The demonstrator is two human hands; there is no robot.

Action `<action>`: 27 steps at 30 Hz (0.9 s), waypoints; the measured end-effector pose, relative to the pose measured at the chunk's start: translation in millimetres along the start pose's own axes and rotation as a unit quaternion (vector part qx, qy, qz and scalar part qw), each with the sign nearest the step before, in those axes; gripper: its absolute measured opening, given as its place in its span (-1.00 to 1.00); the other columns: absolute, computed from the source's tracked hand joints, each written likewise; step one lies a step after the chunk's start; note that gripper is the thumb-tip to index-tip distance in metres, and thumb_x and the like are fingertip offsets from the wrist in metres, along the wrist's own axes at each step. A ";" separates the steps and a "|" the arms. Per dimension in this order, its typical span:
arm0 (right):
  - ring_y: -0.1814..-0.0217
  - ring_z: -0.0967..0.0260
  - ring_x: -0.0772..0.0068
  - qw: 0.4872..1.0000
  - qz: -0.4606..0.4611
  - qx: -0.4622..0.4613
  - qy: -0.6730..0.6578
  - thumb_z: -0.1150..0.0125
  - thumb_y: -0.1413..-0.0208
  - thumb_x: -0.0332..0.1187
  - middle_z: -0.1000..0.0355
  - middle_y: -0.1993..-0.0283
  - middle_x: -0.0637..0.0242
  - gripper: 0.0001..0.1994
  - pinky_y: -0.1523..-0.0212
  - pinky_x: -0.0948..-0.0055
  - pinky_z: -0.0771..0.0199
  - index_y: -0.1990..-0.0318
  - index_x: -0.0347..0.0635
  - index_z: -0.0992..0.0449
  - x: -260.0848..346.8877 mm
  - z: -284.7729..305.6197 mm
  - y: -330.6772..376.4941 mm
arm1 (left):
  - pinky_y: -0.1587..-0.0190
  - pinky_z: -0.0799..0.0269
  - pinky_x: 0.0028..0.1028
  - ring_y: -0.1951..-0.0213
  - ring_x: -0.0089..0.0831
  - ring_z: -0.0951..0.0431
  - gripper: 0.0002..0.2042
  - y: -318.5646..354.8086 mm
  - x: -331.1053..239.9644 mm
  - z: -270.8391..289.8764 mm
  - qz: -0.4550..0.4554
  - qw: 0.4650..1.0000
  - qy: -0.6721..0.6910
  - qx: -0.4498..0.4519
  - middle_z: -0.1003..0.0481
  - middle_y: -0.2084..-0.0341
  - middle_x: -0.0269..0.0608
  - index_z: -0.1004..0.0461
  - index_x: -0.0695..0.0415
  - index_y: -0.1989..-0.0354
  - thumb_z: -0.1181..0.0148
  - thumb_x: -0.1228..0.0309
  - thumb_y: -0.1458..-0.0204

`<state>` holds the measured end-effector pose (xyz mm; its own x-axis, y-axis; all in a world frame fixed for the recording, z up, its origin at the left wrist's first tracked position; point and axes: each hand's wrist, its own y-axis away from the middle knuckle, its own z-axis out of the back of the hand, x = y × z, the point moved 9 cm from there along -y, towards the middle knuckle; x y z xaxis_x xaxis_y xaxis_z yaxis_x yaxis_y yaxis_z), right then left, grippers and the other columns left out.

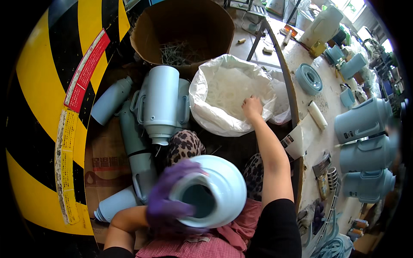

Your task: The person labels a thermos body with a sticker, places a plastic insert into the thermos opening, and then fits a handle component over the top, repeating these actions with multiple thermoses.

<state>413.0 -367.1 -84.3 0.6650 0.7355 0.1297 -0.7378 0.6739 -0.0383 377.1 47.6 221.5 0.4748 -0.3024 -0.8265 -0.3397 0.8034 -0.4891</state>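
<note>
My left hand [170, 202], in a purple glove, grips a light blue thermos flask casing [230, 185] above my lap. The casing's round opening faces up toward me, and its inside looks dark. My bare right hand [252, 107] is over the right part of a white plastic bag [206, 114], its fingers curled in. Whatever those fingers hold, if anything, is hidden. Inside the bag lie many pale, translucent ring-like pieces [230, 88]. Just left of the bag, another light blue flask casing [161, 99] with a handle rests on a pile of similar ones.
More casings [112, 101] lie on cardboard [103, 150] at left, beside a yellow-and-black striped panel [36, 129]. Beyond the bag stands a large brown carton [183, 26] with thin scraps inside. The worktable [318, 129] at right carries several flasks [365, 152], a round blue part [309, 78] and tools.
</note>
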 end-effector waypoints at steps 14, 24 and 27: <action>0.67 -0.42 0.56 0.846 -0.021 0.016 -0.532 -0.33 -0.23 -0.30 -0.51 0.62 0.29 -0.73 0.63 0.60 -0.31 0.39 -0.37 -0.60 30.7 289.0 228.5 | -0.36 -0.16 0.08 -0.29 0.03 -0.36 -0.23 -12.9 -5.7 -32.9 -0.083 0.995 0.046 -0.021 -0.40 -0.22 0.06 -0.32 -0.03 -0.30 -0.51 0.06 0.10; 0.27 -0.28 0.67 0.884 -0.003 0.032 -0.467 -0.41 0.14 -0.52 -0.37 0.13 0.39 -0.60 0.30 0.60 -0.28 0.05 -0.20 -0.59 93.7 283.5 302.4 | -0.48 0.25 0.32 -0.39 0.13 -0.22 -0.83 -22.5 -42.8 -64.0 -0.205 0.925 -0.308 0.084 -0.43 -0.27 -0.29 -0.56 -0.10 0.42 -0.34 0.14 -0.02; 0.31 -0.24 0.71 0.855 -0.007 0.040 -0.517 -0.30 0.06 -0.58 -0.37 0.16 0.42 -0.85 0.34 0.65 -0.23 0.27 -0.31 -0.62 80.5 260.7 312.0 | -0.40 0.17 0.34 -0.41 0.22 -0.16 -0.62 -17.1 -15.4 -73.4 -0.140 0.936 -0.288 0.145 -0.41 -0.26 0.02 -0.56 0.01 0.39 -0.24 -0.08 -0.06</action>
<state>206.1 -115.9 172.5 0.2460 0.2444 0.9380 -0.7639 0.6445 0.0324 316.0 0.9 222.1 0.8999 -0.2626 -0.3482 0.0595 0.8648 -0.4985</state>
